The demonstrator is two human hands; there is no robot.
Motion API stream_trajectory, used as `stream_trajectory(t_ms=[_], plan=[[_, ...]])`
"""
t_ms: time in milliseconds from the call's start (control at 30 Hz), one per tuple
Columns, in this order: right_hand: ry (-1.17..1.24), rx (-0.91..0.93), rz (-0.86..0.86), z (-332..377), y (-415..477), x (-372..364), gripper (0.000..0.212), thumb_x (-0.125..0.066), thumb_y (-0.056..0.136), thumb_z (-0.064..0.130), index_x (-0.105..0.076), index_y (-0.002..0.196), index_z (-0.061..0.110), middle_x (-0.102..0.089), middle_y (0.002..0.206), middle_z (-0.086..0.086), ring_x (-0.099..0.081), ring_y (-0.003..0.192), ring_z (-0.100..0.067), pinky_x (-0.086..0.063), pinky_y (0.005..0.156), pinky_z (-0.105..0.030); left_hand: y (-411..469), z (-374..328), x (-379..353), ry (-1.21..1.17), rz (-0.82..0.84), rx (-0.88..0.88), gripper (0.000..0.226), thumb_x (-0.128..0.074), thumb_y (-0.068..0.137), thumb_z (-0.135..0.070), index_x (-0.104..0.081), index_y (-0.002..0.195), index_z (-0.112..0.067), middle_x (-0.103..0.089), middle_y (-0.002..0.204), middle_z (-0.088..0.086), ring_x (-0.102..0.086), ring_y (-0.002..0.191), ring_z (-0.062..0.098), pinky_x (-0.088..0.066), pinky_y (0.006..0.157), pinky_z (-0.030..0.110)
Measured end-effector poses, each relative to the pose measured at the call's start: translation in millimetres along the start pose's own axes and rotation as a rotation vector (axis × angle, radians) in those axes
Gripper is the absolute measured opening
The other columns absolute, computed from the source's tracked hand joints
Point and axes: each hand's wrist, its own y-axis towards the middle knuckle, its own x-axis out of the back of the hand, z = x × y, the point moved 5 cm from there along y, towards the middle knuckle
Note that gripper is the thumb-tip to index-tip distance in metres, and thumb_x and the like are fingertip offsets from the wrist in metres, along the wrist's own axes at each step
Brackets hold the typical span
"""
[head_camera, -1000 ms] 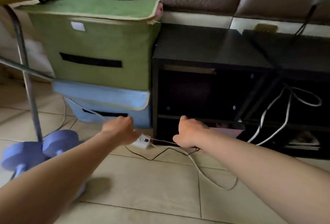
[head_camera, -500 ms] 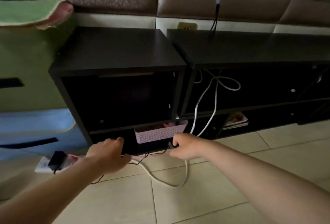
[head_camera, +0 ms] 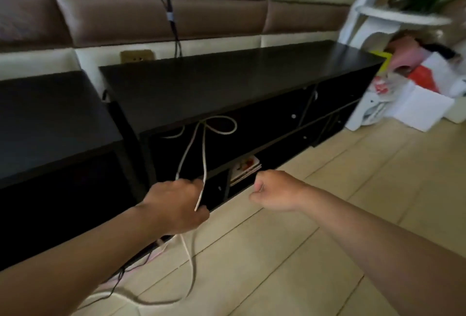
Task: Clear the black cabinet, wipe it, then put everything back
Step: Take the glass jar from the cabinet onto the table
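Black cabinet [head_camera: 227,83]: long, low, against the padded wall; top bare, open compartments facing the hands.

Left hand [head_camera: 176,204]: in front of the cabinet's lower left front edge, fingers curled round a white cable [head_camera: 205,157]. The cable loops in the upper left compartment, drops across the shelf edge, passes through the fist and trails in a loop on the floor [head_camera: 327,215].

Right hand [head_camera: 274,192]: clenched in a fist, nothing visible in it. It hovers just in front of the lower shelf, near a stack of booklets [head_camera: 245,168] lying in the lower compartment. It is to the right of the left hand, apart from it.

A second black unit [head_camera: 50,119] stands beside the cabinet's left end. Wall socket [head_camera: 137,56] is behind the cabinet's rear left corner. Bags [head_camera: 416,83] are past its right end.
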Motion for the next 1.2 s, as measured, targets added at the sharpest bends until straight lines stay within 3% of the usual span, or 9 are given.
stream_trajectory(t_ms=[67, 133, 267, 400, 500, 567, 733, 900, 1200], plan=[[0.026, -0.061, -0.082, -38, -11, 30, 0.038, -0.059, 0.089, 0.039, -0.065, 0.109, 0.006, -0.069, 0.111, -0.014, -0.067, 0.102, -0.031, -0.056, 0.09, -0.043, 20, -34, 24, -0.011, -0.031, -0.058, 0.037, -0.045, 0.092, -0.053, -0.047, 0.118, -0.027, -0.057, 0.097, -0.006, -0.059, 0.089, 0.02, -0.049, 0.075, 0.035], [0.08, -0.114, -0.154, -74, -21, 63, 0.031, -0.059, 0.091, 0.042, -0.06, 0.11, 0.018, -0.064, 0.107, -0.001, -0.063, 0.097, -0.018, -0.055, 0.091, -0.038, 41, -68, 51, -0.032, -0.046, -0.074, 0.036, -0.047, 0.092, -0.053, -0.047, 0.117, -0.027, -0.056, 0.098, -0.006, -0.055, 0.086, 0.019, -0.044, 0.071, 0.034], [0.207, -0.121, -0.273, -137, -33, 138, 0.025, -0.058, 0.095, 0.041, -0.054, 0.11, 0.021, -0.058, 0.095, 0.008, -0.058, 0.085, -0.008, -0.05, 0.072, -0.024, 89, -146, 105, -0.105, -0.054, -0.079, 0.035, -0.049, 0.093, -0.052, -0.047, 0.114, -0.025, -0.056, 0.1, -0.004, -0.056, 0.086, 0.019, -0.046, 0.072, 0.035], [0.278, -0.123, -0.329, -209, -36, 198, 0.032, -0.059, 0.093, 0.045, -0.054, 0.115, 0.022, -0.064, 0.095, 0.005, -0.064, 0.084, -0.012, -0.052, 0.073, -0.028, 145, -230, 142, -0.123, -0.012, -0.084, 0.048, -0.05, 0.095, -0.047, -0.043, 0.133, -0.019, -0.056, 0.119, 0.002, -0.056, 0.105, 0.022, -0.051, 0.09, 0.038], [0.354, -0.118, -0.317, -257, -37, 225, 0.041, -0.059, 0.094, 0.046, -0.053, 0.125, 0.021, -0.058, 0.099, 0.011, -0.058, 0.087, -0.011, -0.041, 0.062, -0.019, 181, -282, 159, -0.14, 0.017, -0.072, 0.058, -0.05, 0.096, -0.046, -0.036, 0.143, -0.016, -0.053, 0.131, 0.007, -0.054, 0.117, 0.026, -0.049, 0.097, 0.04], [0.384, -0.141, -0.3, -282, -38, 238, 0.045, -0.058, 0.094, 0.047, -0.051, 0.13, 0.022, -0.054, 0.104, 0.01, -0.054, 0.09, -0.01, -0.037, 0.061, -0.018, 198, -307, 174, -0.086, 0.007, -0.075, 0.051, -0.048, 0.098, -0.043, -0.037, 0.139, -0.016, -0.052, 0.129, 0.007, -0.054, 0.114, 0.026, -0.05, 0.095, 0.04], [0.391, -0.159, -0.279, -299, -30, 280, 0.036, -0.057, 0.096, 0.045, -0.053, 0.122, 0.021, -0.057, 0.097, 0.008, -0.057, 0.084, -0.009, -0.044, 0.064, -0.025, 218, -325, 216, 0.015, -0.02, -0.063, 0.036, -0.045, 0.099, -0.036, -0.039, 0.128, -0.015, -0.05, 0.126, 0.009, -0.055, 0.111, 0.029, -0.05, 0.092, 0.042], [0.423, -0.163, -0.316, -283, -20, 304, 0.033, -0.057, 0.096, 0.042, -0.053, 0.117, 0.017, -0.059, 0.101, 0.001, -0.061, 0.092, -0.017, -0.052, 0.085, -0.033, 231, -319, 235, -0.057, -0.065, -0.072, 0.035, -0.048, 0.098, -0.035, -0.043, 0.125, -0.014, -0.052, 0.122, 0.009, -0.054, 0.108, 0.027, -0.05, 0.091, 0.04], [0.356, -0.254, -0.337, -269, 32, 303, 0.04, -0.056, 0.098, 0.041, -0.051, 0.126, 0.013, -0.057, 0.109, 0.0, -0.058, 0.094, -0.018, -0.05, 0.077, -0.03, 312, -316, 178, -0.241, 0.002, -0.185, 0.043, -0.051, 0.098, -0.032, -0.043, 0.132, -0.007, -0.046, 0.134, 0.013, -0.05, 0.12, 0.031, -0.045, 0.102, 0.042]])
